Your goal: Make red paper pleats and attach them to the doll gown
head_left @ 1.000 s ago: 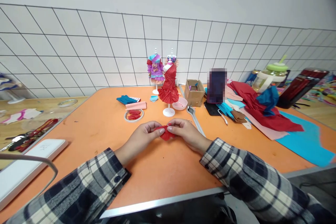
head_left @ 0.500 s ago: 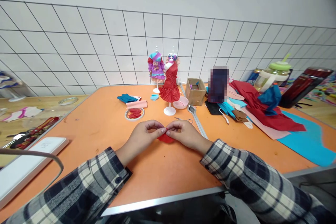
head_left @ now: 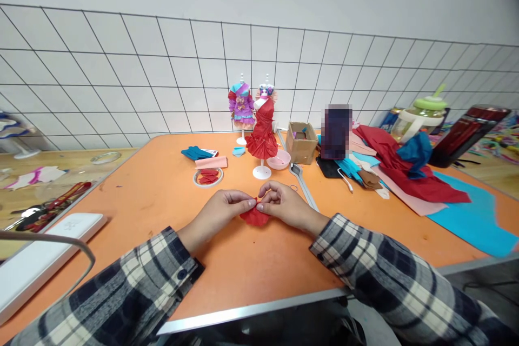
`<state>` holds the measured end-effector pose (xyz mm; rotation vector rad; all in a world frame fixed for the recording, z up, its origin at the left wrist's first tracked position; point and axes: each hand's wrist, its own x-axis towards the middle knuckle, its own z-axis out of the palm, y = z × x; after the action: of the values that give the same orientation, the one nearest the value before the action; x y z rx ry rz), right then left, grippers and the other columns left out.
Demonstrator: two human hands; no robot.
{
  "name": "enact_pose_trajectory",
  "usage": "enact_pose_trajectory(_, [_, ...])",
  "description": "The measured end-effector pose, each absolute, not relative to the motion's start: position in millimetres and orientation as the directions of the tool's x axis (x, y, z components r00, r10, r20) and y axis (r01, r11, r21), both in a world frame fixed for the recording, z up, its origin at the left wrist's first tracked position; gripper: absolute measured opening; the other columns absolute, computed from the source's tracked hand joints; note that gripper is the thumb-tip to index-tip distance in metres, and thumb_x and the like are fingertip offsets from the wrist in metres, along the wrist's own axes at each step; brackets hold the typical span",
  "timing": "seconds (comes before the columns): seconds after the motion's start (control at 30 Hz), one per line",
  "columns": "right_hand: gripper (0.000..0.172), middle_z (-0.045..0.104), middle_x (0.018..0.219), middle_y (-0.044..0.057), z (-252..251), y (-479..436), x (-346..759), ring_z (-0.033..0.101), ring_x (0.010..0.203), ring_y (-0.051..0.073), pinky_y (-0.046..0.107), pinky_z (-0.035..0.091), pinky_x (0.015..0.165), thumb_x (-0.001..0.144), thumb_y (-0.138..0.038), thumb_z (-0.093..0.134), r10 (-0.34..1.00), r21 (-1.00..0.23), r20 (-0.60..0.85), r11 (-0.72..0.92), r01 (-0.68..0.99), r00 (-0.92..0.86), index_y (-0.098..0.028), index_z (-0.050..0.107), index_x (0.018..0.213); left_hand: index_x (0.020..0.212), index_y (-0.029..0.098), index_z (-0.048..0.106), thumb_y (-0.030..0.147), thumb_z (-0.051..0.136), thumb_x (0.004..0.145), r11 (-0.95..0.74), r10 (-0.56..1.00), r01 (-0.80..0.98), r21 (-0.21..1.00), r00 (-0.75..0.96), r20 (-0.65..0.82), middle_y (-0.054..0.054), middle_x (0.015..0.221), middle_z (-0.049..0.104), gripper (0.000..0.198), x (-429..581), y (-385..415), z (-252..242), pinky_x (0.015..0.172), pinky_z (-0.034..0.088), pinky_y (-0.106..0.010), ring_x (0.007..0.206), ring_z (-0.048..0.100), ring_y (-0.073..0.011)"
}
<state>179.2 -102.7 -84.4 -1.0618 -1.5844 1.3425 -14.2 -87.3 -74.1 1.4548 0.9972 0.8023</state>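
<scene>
A small gathered piece of red paper [head_left: 255, 217] hangs between my two hands, over the middle of the orange table [head_left: 259, 275]. My left hand [head_left: 227, 207] pinches its top edge from the left, thumb and forefinger closed. From the right, my right hand [head_left: 284, 205] grips the same edge between thumb and forefinger, its other fingers curled. Behind my hands stands a small dress form in a red pleated dress [head_left: 263, 132]. Beside it, farther back, is another in a purple and blue outfit [head_left: 242, 105]. Red pieces lie in a round dish [head_left: 208, 177].
Beyond the hands are a cardboard box [head_left: 301, 143], a pink bowl [head_left: 279, 160] and grey-handled tweezers [head_left: 304, 186]. Red, pink and blue sheets [head_left: 470, 221] cover the right side, near a dark red flask [head_left: 466, 135]. A white power bank [head_left: 48, 259] lies at the left.
More of the red piece shows below my fingers, spread out wider. The fingers of my right hand have lifted slightly. The view has tilted a little upward.
</scene>
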Motion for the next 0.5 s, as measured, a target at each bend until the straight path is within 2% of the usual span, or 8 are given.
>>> enact_pose_trajectory(0.17, [0.039,0.066,0.07,-0.003,-87.3,-103.1,177.1,0.061,0.064,0.012,0.023,0.044,0.062,0.069,-0.04,0.078,0.924,-0.995,-0.038,-0.07,-0.071,-0.381,-0.02,0.052,0.091,0.078,0.016,0.075,0.036,0.08,0.066,0.023,0.948,-0.03,0.999,0.317,-0.012,-0.005,0.078,0.073,0.023,-10.3,-90.4,-80.1,0.069,0.045,-0.028,0.072,0.062,-0.0174])
enact_pose_trajectory(0.33, [0.048,0.066,0.08,-0.001,-83.4,-106.5,175.9,0.063,0.067,0.012,0.027,0.053,0.065,0.066,-0.042,0.081,0.891,-0.933,-0.158,-0.276,-0.231,-0.426,-0.021,0.053,0.099,0.084,0.016,0.074,0.036,0.078,0.071,0.027,0.968,-0.158,0.987,0.249,0.013,-0.004,0.081,0.072,0.024,-5.8,-95.5,-81.3,0.071,0.045,-0.027,0.073,0.061,-0.0153])
enact_pose_trajectory(0.43, [0.044,0.063,0.085,0.0,-82.3,-109.0,174.0,0.059,0.067,0.01,0.028,0.057,0.063,0.07,-0.045,0.077,0.889,-0.916,-0.162,-0.297,-0.27,-0.428,-0.021,0.057,0.1,0.084,0.016,0.073,0.036,0.077,0.072,0.005,0.978,-0.174,0.985,0.204,0.031,-0.003,0.08,0.071,0.024,-4.9,-96.9,-78.9,0.072,0.045,-0.026,0.074,0.06,-0.0148])
enact_pose_trajectory(0.5, [0.04,0.062,0.084,0.0,-84.8,-109.0,172.2,0.057,0.067,0.01,0.025,0.056,0.059,0.068,-0.044,0.079,0.907,-0.932,-0.16,-0.268,-0.243,-0.389,-0.02,0.059,0.094,0.085,0.015,0.073,0.035,0.077,0.072,-0.015,0.984,-0.144,0.989,0.171,0.04,-0.003,0.08,0.071,0.024,-4.5,-96.7,-78.4,0.073,0.045,-0.026,0.075,0.06,-0.0148])
